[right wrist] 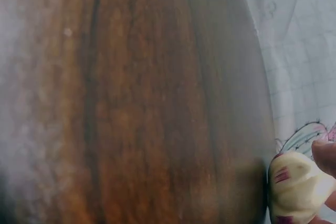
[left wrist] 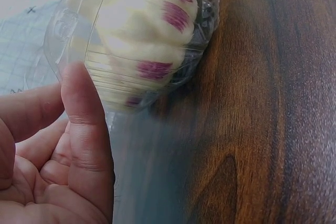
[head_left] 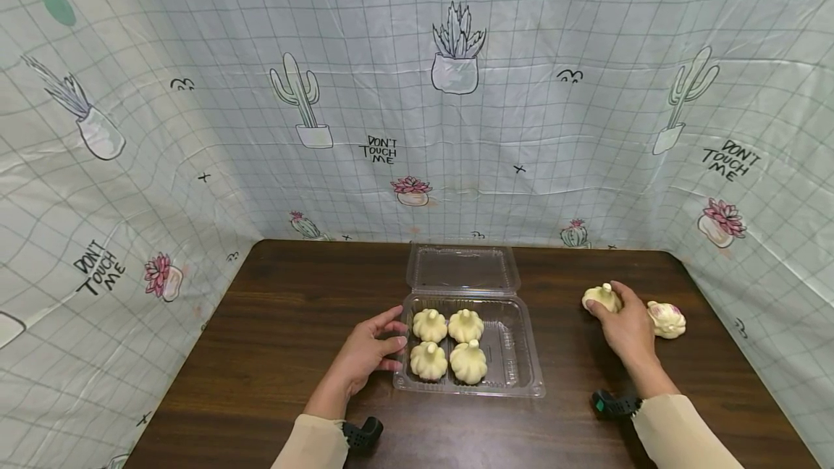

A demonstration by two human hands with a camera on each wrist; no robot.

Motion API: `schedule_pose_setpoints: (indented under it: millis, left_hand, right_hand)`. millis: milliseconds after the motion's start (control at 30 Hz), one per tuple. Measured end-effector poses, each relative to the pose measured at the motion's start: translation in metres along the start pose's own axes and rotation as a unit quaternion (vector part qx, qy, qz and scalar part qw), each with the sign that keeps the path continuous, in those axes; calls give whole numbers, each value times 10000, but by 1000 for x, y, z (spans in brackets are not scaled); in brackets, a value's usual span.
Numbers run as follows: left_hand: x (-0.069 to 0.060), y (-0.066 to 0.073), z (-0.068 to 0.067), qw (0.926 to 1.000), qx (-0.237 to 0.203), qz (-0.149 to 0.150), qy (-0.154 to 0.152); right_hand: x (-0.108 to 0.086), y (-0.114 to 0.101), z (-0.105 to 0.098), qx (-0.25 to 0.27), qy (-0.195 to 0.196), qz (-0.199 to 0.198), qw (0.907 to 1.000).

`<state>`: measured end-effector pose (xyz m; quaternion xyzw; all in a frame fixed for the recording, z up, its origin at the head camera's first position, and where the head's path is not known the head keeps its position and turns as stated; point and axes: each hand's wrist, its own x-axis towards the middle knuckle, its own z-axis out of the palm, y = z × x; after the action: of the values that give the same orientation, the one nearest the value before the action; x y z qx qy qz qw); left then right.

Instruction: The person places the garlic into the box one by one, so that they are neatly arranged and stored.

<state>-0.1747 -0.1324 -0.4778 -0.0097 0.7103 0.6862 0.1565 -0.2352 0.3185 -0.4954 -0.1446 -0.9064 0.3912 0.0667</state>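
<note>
A clear plastic clamshell box (head_left: 515,353) stands on the table with its lid (head_left: 464,266) folded back. Several cream garlic bulbs (head_left: 468,362) sit in its left and middle parts, stems up. My left hand (head_left: 370,352) is at the box's left side, fingers spread and touching the wall. In the left wrist view, the thumb (left wrist: 86,129) lies against the box, and purple streaks show on a garlic bulb (left wrist: 147,30) inside. To the right of the box, my right hand (head_left: 628,324) grips another garlic bulb (head_left: 601,298) between thumb and fingers. One more garlic bulb (head_left: 667,319) lies beside that hand.
The dark wooden table (head_left: 280,310) backs onto a patterned cloth (head_left: 365,35) that also hangs at both sides. Bare table top shows left of the box and between the box and my right hand. Black straps (head_left: 362,434) are on both wrists.
</note>
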Motion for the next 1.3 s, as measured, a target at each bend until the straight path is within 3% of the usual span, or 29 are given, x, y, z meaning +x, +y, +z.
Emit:
schedule_pose_setpoints:
  millis: [233, 433, 967, 1133, 1300]
  left_hand:
    - [1, -1, 0, 10000, -19, 10, 11]
    - [1, -2, 0, 10000, -9, 5, 10]
    - [1, -2, -1, 10000, -50, 15, -41]
    - [1, -2, -1, 10000, -42, 32, -44]
    - [1, -2, -1, 10000, -50, 41, -45]
  right_hand:
    - [4, 2, 1, -477, -299, -102, 9984]
    - [3, -2, 2, -308, -341, -139, 9988]
    - [-25, -26, 9, 441, 306, -157, 9984]
    - [-29, -33, 11, 440, 371, -204, 9981]
    - [-33, -40, 12, 337, 654, -519, 9959]
